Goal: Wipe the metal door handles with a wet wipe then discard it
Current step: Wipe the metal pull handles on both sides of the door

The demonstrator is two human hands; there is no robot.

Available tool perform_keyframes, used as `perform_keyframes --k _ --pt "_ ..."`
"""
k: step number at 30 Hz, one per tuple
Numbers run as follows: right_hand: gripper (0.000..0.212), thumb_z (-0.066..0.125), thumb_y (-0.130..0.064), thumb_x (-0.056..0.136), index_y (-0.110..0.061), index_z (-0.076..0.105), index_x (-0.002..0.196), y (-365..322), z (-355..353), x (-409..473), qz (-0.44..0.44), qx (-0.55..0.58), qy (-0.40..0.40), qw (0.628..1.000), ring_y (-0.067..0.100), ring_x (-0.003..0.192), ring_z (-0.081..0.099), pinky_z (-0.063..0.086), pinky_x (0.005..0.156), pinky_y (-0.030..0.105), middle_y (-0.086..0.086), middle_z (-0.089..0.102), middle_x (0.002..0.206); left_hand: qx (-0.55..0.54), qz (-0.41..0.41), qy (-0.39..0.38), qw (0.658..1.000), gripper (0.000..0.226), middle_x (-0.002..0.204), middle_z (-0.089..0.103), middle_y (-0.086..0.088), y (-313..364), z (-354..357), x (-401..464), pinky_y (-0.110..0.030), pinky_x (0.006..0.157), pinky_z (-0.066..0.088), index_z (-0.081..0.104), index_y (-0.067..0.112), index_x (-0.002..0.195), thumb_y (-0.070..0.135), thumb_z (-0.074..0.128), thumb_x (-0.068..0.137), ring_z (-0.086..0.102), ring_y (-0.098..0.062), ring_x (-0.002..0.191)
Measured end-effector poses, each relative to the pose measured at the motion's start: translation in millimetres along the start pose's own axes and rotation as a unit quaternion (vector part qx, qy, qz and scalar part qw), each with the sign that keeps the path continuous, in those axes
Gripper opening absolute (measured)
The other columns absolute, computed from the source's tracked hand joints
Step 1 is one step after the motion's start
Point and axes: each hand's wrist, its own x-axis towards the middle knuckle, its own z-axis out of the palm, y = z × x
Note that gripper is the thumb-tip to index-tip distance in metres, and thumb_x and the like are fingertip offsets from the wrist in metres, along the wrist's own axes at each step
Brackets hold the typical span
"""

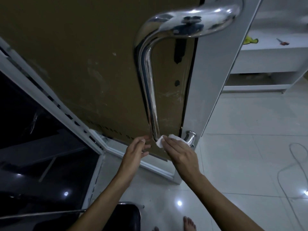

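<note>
A long chrome door handle (148, 77) runs down the brown door panel (75, 55), bending at top and bottom into its mounts. My right hand (179, 154) presses a white wet wipe (164, 140) around the handle's lower bend, next to the bottom mount (190, 137). My left hand (137, 150) hovers just left of the handle's lower end, fingers apart, with nothing in it, close to the door panel.
The door's white edge (210, 80) stands to the right of the handle. A white shelf unit (266, 67) at the far right holds a yellow cloth (250, 40). A cable (283, 172) lies on the tiled floor. A black chair (123, 217) is below my arms.
</note>
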Motion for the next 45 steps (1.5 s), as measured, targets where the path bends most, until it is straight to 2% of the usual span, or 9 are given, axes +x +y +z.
perform_keyframes --k 6,9,12,19,22,27,32,38,45 --pt "0.027 0.064 -0.014 0.090 -0.015 0.069 0.116 -35 2 39 0.191 0.131 0.086 0.969 0.009 0.083 0.067 0.055 0.071 0.024 0.000 0.075 0.096 0.008 0.007 0.003 1.000 0.032 0.122 0.063 -0.004 1 -9 -2 -0.021 0.086 0.051 0.061 0.015 0.118 0.021 0.033 0.105 0.061 -0.014 0.110" --pt "0.030 0.052 -0.022 0.100 -0.012 0.065 0.126 -50 -14 63 0.342 0.395 0.061 0.851 0.002 0.098 0.066 0.051 0.084 0.020 -0.010 0.073 0.106 0.000 0.012 0.006 1.000 0.031 0.120 0.063 -0.004 3 -13 -2 -0.021 0.085 0.051 0.062 0.018 0.115 0.020 0.033 0.105 0.061 -0.014 0.109" --pt "0.025 0.045 -0.024 0.103 -0.016 0.069 0.105 -53 -40 91 0.343 0.498 0.036 0.795 -0.006 0.072 0.055 0.041 0.069 0.014 -0.023 0.063 0.074 -0.007 0.018 0.008 1.000 0.030 0.119 0.064 -0.004 4 -18 -2 -0.023 0.087 0.051 0.063 0.023 0.111 0.022 0.034 0.105 0.062 -0.013 0.109" --pt "0.034 0.036 -0.044 0.103 -0.034 0.065 0.118 -45 -54 119 0.379 0.504 -0.074 0.773 -0.004 0.095 0.064 0.044 0.075 0.009 -0.021 0.071 0.101 -0.015 0.031 0.011 0.999 0.030 0.118 0.064 -0.003 10 -27 -1 -0.022 0.088 0.051 0.063 0.023 0.111 0.022 0.034 0.105 0.062 -0.012 0.109" --pt "0.035 0.038 -0.041 0.103 -0.030 0.066 0.120 -45 -51 102 0.386 0.530 -0.074 0.752 0.003 0.107 0.064 0.047 0.088 0.020 -0.015 0.071 0.109 -0.011 0.030 0.011 0.999 0.030 0.120 0.064 -0.002 9 -30 0 -0.023 0.088 0.051 0.063 0.022 0.114 0.022 0.033 0.105 0.062 -0.011 0.109" --pt "0.027 0.059 -0.022 0.095 -0.039 0.065 0.114 -62 -41 82 0.388 0.512 0.063 0.764 -0.007 0.112 0.059 0.044 0.091 0.010 -0.028 0.069 0.109 -0.012 0.037 0.018 0.999 0.030 0.120 0.063 -0.003 14 -33 4 -0.022 0.086 0.052 0.063 0.023 0.112 0.022 0.034 0.105 0.062 -0.012 0.108" --pt "0.022 0.066 -0.021 0.090 -0.037 0.065 0.105 -76 -31 85 0.355 0.415 0.195 0.815 0.009 0.100 0.063 0.051 0.084 0.022 -0.010 0.065 0.105 -0.011 0.061 0.010 0.998 0.029 0.120 0.063 0.004 25 -35 4 -0.018 0.083 0.051 0.062 0.029 0.111 0.024 0.034 0.105 0.062 -0.006 0.108" --pt "0.025 0.075 -0.012 0.081 -0.022 0.055 0.091 -71 -36 113 0.212 0.279 0.244 0.904 -0.002 0.082 0.052 0.043 0.071 0.011 -0.003 0.053 0.091 -0.016 0.095 0.005 0.995 0.029 0.120 0.065 0.005 36 -37 -2 -0.024 0.091 0.050 0.063 0.030 0.111 0.025 0.036 0.104 0.061 -0.007 0.111" --pt "0.020 0.070 -0.019 0.082 -0.016 0.052 0.089 -73 -47 138 0.150 0.201 0.263 0.932 0.001 0.081 0.043 0.038 0.071 0.005 0.008 0.052 0.089 0.019 0.171 0.016 0.985 0.027 0.115 0.065 0.017 50 -34 -12 -0.014 0.088 0.050 0.063 0.033 0.111 0.023 0.040 0.103 0.060 0.005 0.105"
